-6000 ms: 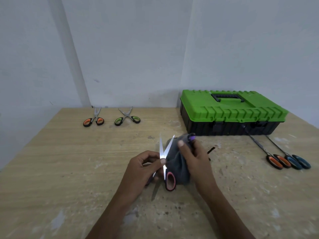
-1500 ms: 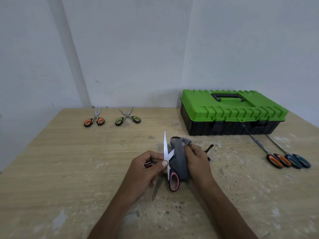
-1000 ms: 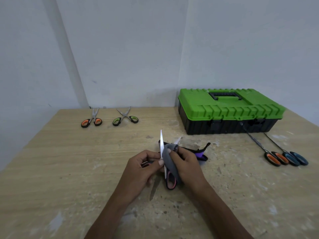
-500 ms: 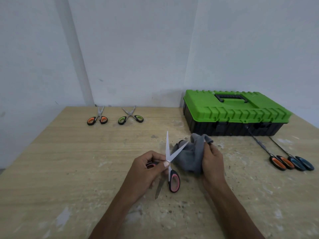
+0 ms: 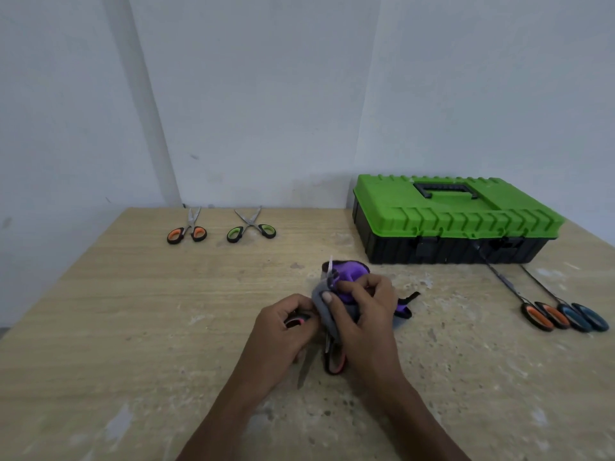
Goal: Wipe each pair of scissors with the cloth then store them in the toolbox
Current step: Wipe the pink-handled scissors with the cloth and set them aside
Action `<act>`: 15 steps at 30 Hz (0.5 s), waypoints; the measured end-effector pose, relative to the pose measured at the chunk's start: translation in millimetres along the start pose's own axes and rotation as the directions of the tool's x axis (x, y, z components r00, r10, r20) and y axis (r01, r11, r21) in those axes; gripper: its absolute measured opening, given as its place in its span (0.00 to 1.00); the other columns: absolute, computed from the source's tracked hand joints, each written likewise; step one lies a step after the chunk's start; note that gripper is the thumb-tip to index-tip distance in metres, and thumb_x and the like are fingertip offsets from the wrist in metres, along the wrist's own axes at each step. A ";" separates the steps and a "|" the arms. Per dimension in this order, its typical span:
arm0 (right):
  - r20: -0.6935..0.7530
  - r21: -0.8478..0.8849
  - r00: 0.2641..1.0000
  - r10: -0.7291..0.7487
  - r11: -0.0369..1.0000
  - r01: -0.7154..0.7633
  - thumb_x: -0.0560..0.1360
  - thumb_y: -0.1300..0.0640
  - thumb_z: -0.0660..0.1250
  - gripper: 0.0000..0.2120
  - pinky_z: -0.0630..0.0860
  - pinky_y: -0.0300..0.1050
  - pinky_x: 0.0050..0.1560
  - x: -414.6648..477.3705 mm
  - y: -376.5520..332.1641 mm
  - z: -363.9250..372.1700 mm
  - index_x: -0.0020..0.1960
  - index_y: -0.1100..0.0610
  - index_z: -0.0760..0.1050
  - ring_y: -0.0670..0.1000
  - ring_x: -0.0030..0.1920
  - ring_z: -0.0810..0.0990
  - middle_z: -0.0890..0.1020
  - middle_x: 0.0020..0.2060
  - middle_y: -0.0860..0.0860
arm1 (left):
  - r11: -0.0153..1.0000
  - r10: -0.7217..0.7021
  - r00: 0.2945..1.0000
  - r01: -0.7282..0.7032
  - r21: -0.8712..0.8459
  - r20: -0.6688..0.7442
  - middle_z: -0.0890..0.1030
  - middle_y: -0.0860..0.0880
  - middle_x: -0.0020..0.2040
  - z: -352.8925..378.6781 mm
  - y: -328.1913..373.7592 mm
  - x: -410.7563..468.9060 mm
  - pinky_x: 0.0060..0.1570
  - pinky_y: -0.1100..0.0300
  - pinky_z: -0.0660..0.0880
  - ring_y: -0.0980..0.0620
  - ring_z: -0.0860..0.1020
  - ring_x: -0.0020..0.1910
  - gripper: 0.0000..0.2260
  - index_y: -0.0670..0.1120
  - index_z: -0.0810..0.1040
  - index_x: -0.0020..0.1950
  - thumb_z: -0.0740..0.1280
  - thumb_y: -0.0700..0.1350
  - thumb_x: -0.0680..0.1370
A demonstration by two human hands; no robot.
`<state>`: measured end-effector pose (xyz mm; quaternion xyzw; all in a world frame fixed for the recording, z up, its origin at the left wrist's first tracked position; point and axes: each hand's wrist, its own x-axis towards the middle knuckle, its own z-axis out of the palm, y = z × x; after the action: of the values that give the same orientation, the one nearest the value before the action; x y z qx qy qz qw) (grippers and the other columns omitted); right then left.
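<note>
Above the table [image 5: 133,311], the left hand [image 5: 283,337] grips the pink scissors [image 5: 334,361] by one handle. The right hand [image 5: 366,324] pinches the cloth [image 5: 321,311] around their blades.

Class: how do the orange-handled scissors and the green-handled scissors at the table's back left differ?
The orange-handled scissors have nearly shut blades; the green-handled scissors have blades spread apart. The orange-handled scissors lie left of the green-handled scissors. Both lie flat on the table, blades toward the wall.

The table [image 5: 133,311] is pale matt wood with rough whitish patches. The toolbox [image 5: 466,224] at far right is smooth plastic. The cloth [image 5: 324,311] is soft grey fabric. The far-left orange scissors [image 5: 188,229] have shiny metal blades.
</note>
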<state>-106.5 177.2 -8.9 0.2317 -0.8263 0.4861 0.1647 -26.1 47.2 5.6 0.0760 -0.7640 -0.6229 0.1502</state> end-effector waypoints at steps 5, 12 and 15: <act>-0.098 0.044 0.995 -0.012 0.999 0.016 0.78 0.44 0.67 0.15 0.75 0.54 0.53 5.8 1.6 -2.3 0.49 0.56 0.80 0.53 0.53 0.70 0.65 0.49 0.45 | 0.999 0.043 0.998 -0.044 0.005 0.045 0.87 0.52 0.44 7.3 2.5 0.4 0.39 0.57 0.81 0.54 0.84 0.42 0.07 0.49 0.85 0.51 0.70 0.39 0.80; -0.277 0.149 0.951 0.135 0.984 -0.096 0.80 0.51 0.66 0.11 0.73 0.53 0.56 24.7 -0.9 -10.5 0.49 0.59 0.81 0.52 0.53 0.68 0.69 0.48 0.50 | 0.994 0.105 0.991 -0.106 0.016 0.080 0.85 0.55 0.42 17.9 5.7 -4.2 0.34 0.69 0.74 0.65 0.79 0.34 0.02 0.46 0.84 0.50 0.73 0.43 0.78; -0.396 0.257 0.901 0.177 0.963 -0.077 0.81 0.50 0.63 0.09 0.74 0.54 0.51 29.1 2.4 -20.9 0.51 0.55 0.77 0.56 0.51 0.72 0.72 0.47 0.51 | 0.996 0.085 0.994 -0.087 0.028 0.066 0.84 0.55 0.39 16.0 3.8 -3.9 0.33 0.69 0.74 0.65 0.77 0.32 0.01 0.46 0.84 0.48 0.73 0.43 0.78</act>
<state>-131.2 190.1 13.7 0.0863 -0.7223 0.6284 0.2757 -27.3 64.0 6.0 0.0253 -0.7805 -0.6061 0.1510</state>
